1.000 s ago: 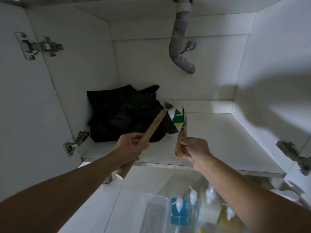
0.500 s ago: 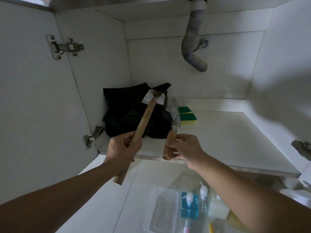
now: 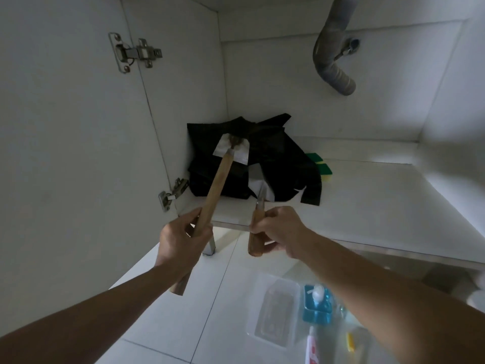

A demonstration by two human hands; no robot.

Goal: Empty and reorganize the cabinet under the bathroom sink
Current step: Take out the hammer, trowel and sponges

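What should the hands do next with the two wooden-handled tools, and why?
Probably lower both to the floor beside the clear container: the left hand grips the long tool, the right hand the short one, both already outside the cabinet shelf.

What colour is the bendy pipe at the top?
The pipe is grey, seen best in the head view.
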